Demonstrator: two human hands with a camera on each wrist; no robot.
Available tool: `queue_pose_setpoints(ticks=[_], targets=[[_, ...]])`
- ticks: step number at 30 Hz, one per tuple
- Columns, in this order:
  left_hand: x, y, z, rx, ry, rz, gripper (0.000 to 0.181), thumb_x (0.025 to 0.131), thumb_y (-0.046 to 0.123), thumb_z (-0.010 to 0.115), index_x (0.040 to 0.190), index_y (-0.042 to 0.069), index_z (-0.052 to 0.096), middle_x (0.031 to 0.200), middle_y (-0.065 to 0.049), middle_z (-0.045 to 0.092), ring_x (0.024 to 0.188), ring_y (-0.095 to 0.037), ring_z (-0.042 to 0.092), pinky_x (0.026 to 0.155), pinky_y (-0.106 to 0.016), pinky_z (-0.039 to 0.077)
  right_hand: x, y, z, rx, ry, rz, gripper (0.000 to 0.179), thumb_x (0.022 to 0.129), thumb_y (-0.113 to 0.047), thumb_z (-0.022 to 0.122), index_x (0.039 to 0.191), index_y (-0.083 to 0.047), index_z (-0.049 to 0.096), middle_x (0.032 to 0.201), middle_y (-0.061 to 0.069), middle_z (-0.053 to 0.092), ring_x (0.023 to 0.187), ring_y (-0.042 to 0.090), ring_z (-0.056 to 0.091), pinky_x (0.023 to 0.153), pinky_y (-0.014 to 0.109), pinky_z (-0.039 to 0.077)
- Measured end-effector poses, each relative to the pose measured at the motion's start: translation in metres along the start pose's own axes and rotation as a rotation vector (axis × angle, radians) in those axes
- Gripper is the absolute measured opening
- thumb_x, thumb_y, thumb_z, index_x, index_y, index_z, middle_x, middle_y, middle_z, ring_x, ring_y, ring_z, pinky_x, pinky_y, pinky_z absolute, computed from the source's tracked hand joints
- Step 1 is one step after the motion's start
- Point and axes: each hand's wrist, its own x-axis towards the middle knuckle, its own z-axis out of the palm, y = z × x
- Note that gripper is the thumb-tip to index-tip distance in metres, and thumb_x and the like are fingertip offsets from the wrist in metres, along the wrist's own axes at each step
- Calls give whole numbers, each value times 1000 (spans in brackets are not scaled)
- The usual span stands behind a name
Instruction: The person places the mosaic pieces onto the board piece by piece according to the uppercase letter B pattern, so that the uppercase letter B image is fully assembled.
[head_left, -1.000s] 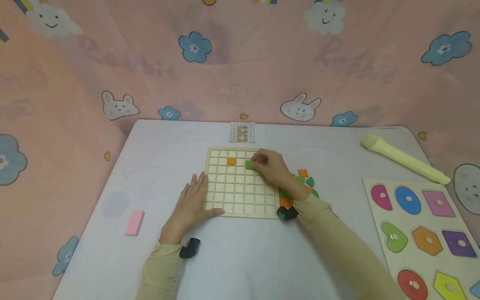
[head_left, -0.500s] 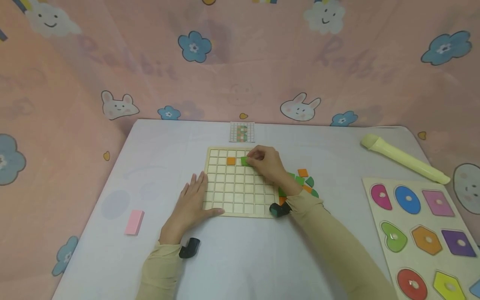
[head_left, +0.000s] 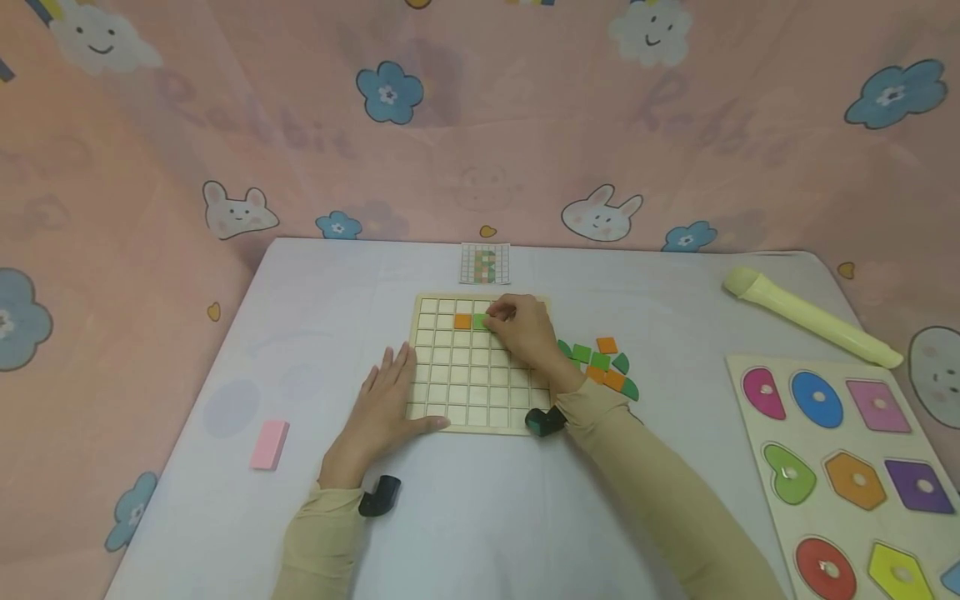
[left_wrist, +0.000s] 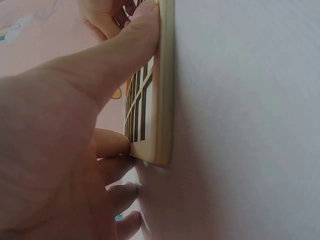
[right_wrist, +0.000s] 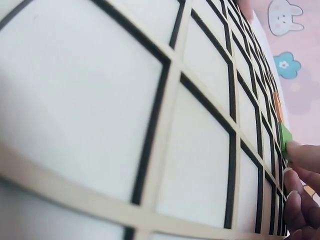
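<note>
Soft, dim light, faint shadows on the tabletop (head_left: 480,508).

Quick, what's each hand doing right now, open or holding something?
Left hand: open, touching the grid board.
Right hand: closed, holding the green tile.

Open lanes at left and lower middle; right half busier.
A hand could cross the tabletop (head_left: 330,308) at left, skirting the pink block (head_left: 269,445), or pass between the sleeves at lower centre. The left grip (head_left: 382,402) blocks the grid board's (head_left: 470,377) left edge; the right grip (head_left: 521,327), at a green tile (head_left: 480,322), covers its upper right. Loose pieces (head_left: 600,361) crowd its right side (a passable strip separates them from the knobbed puzzle (head_left: 825,442)).
</note>
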Motion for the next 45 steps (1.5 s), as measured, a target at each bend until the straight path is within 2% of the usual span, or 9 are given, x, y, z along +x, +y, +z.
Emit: queue_pose_setpoints(ticks=[7, 12, 17, 22, 28, 33, 38, 45], targets=[[1, 0, 0, 6, 12, 1, 120, 87, 51, 84, 168, -3, 12, 178, -17, 6, 166, -38, 0, 136, -58, 8, -2, 0, 0, -27, -7, -15, 15, 97, -13, 78, 107, -2, 78, 95, 15, 72, 86, 26, 62, 72, 30, 47], [0, 0, 1, -8, 10, -5, 121, 87, 50, 85, 168, -2, 12, 178, -16, 7, 167, -38, 0, 136, -58, 7, -7, 8, -10, -36, -81, -27, 20, 96, -11, 77, 114, -3, 77, 105, 16, 70, 91, 26, 58, 79, 33, 46], [-1, 2, 1, -9, 15, -4, 121, 87, 49, 85, 168, -2, 13, 178, -16, 8, 167, -38, 0, 136, -57, 7, -15, 23, -28, -43, -131, -47, 23, 95, -11, 78, 117, -4, 79, 117, 15, 71, 107, 29, 56, 93, 39, 47], [-1, 4, 0, -4, 18, 7, 120, 87, 48, 85, 168, -3, 13, 178, -17, 8, 167, -39, 1, 136, -58, 7, -22, 37, -51, -44, -158, -50, 27, 95, -9, 78, 121, -3, 77, 124, 17, 69, 113, 33, 54, 102, 47, 46], [-2, 3, -1, 5, 12, 9, 119, 88, 49, 84, 168, -4, 13, 178, -18, 7, 166, -39, 1, 136, -58, 8, -29, 50, -80, -74, -225, -9, 35, 97, -6, 74, 131, 1, 69, 129, 21, 66, 123, 38, 56, 112, 55, 47], [-2, 3, -1, 7, 14, 5, 120, 88, 49, 85, 168, -4, 13, 178, -18, 7, 166, -39, 1, 136, -59, 8, -33, 53, -99, -157, -294, 27, 39, 100, -8, 71, 137, 2, 64, 138, 22, 65, 132, 40, 58, 117, 57, 47], [-2, 2, 0, 8, 8, -5, 121, 87, 49, 85, 168, -2, 11, 179, -16, 5, 167, -38, -1, 136, -58, 6, -38, 54, -105, -199, -314, 48, 41, 97, -10, 76, 135, 2, 65, 137, 23, 65, 129, 40, 57, 118, 58, 46], [-1, 2, 0, 3, 15, 5, 121, 87, 49, 85, 168, -3, 12, 178, -17, 6, 166, -38, 0, 136, -58, 7, -42, 57, -99, -170, -270, 1, 22, 95, -10, 79, 115, -2, 76, 124, 20, 68, 119, 37, 56, 106, 55, 47]])
